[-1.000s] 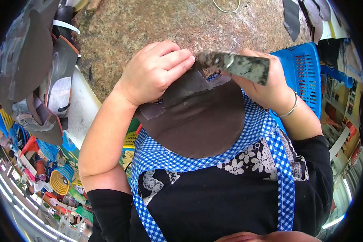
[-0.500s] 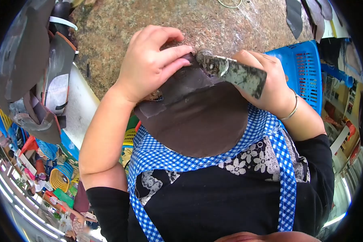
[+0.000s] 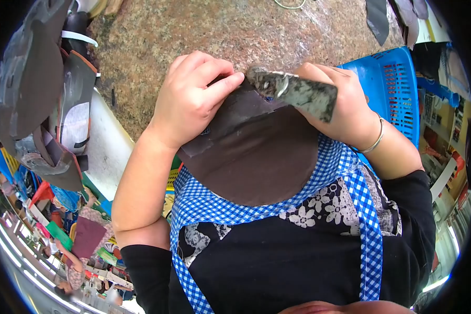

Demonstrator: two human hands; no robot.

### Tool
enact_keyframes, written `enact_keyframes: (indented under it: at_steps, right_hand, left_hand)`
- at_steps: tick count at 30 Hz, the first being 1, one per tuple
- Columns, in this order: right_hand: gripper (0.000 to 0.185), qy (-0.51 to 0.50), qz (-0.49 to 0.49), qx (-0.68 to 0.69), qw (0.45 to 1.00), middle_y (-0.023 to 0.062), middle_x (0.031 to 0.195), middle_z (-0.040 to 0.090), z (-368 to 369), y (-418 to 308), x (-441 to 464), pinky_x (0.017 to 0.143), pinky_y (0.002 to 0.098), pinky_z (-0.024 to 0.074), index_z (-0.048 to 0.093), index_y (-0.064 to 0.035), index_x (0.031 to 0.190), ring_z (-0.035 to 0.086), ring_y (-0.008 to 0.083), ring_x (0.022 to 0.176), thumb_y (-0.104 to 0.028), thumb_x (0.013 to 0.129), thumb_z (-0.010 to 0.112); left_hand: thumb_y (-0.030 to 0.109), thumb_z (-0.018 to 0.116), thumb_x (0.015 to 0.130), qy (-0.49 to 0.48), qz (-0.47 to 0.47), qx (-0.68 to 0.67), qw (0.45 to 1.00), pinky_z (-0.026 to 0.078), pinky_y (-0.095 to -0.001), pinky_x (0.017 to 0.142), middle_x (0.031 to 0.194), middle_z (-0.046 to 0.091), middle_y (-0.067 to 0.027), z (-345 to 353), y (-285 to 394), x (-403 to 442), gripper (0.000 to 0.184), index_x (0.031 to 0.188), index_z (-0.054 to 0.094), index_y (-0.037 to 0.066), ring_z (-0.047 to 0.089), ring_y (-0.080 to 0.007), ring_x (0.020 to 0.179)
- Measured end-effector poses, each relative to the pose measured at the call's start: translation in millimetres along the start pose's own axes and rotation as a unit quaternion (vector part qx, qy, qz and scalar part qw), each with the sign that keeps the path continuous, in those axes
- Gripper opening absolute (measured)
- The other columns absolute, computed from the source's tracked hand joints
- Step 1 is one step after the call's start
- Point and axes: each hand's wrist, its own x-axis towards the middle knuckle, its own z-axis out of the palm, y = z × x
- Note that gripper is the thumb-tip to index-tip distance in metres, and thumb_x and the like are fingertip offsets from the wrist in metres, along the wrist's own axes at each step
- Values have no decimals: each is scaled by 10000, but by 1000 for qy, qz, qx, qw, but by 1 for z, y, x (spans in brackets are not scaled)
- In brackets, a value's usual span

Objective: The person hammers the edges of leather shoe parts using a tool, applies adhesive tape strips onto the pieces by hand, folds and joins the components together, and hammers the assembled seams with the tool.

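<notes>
two hands are busy with one brown sheet (image 3: 261, 157) in the middle of the frame. its big round end lies against the blue checked apron (image 3: 214, 206), and its top part is up by the edge of the stone slab (image 3: 141, 52).

the left hand (image 3: 191, 97), left of the middle, has its thumb and first finger pinched on the top of the sheet. its other fingers are curled in. the right hand (image 3: 345, 107), right of the middle, is wrapped round a tool that looks like a hammer (image 3: 306, 97); the handle is hidden. the thin end of the hammer is very near the left fingertips, but i can't tell if it touches the sheet.

the sheet looks thin, light and bendy, like leather. it should fold easily and not break, but it looks smooth, so it may slip. the top edge seems a good place to pinch, with fingertips kept off the hammer's end. the hammer looks hard and heavy, so its handle is the best place to hold.
</notes>
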Motion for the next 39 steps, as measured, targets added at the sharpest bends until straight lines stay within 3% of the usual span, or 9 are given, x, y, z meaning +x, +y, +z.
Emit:
enact_keyframes:
  at_steps: [7, 17, 20, 28, 33, 35, 36, 39]
  right_hand:
    - [241, -2, 11, -3, 1000, 99, 683, 595, 2, 3, -2, 543, 401, 511, 531, -72, 873, 633, 311, 617, -119, 729, 719]
    - [286, -3, -22, -30, 999, 109, 636, 583, -7, -5, 17, 517, 412, 500, 518, -70, 827, 629, 322, 594, -246, 790, 740]
    - [284, -39, -30, -68, 997, 105, 648, 588, -2, -8, 13, 517, 407, 501, 518, -71, 841, 627, 318, 591, -239, 787, 741]
    - [260, -44, -15, -15, 999, 113, 675, 592, -5, 1, 12, 534, 417, 503, 516, -65, 854, 626, 321, 603, -177, 764, 732]
    - [287, -35, -40, -15, 998, 110, 666, 590, -5, 2, 15, 535, 409, 508, 517, -68, 871, 633, 314, 620, -198, 753, 744]
    - [293, -35, -47, -37, 998, 109, 663, 591, 0, -3, 14, 534, 406, 507, 521, -70, 872, 634, 312, 618, -213, 754, 749]
    - [300, -32, -53, -64, 996, 109, 660, 592, 2, -5, 14, 534, 403, 507, 525, -73, 873, 635, 310, 616, -227, 755, 754]
    - [304, -50, -35, -47, 997, 106, 655, 591, 0, -1, 18, 530, 399, 505, 534, -73, 877, 633, 305, 603, -244, 760, 756]
  left_hand:
    - [132, 651, 729, -2, 20, 47, 999, 465, -378, 791, 916, 657, -13, -1, 3, -1, 209, 914, 729, 73, 604, -211, 848]
    - [138, 688, 723, -10, 18, 55, 998, 461, -383, 797, 925, 649, -16, -3, 7, 0, 197, 909, 728, 87, 599, -216, 857]
    - [114, 773, 694, 31, -118, -10, 993, 465, -383, 798, 921, 651, -9, 0, 5, -3, 198, 881, 709, 109, 602, -238, 871]
    - [76, 662, 706, 50, -54, 39, 996, 472, -378, 801, 915, 623, -51, 7, 21, -9, 207, 911, 679, 51, 608, -251, 868]
    - [91, 675, 726, 34, -35, 104, 993, 460, -386, 815, 909, 621, -46, 5, 29, -8, 207, 932, 677, 68, 609, -241, 877]
    - [97, 714, 721, 41, -94, 74, 992, 455, -386, 786, 883, 621, -25, 2, 26, -9, 212, 931, 682, 88, 610, -233, 869]
    - [97, 747, 705, 52, -171, 27, 984, 445, -386, 775, 869, 625, -3, 2, 25, -10, 218, 914, 689, 111, 609, -227, 858]
    - [92, 760, 686, 14, -183, -13, 983, 438, -381, 788, 878, 633, 2, -3, 19, -17, 221, 896, 695, 119, 604, -233, 847]
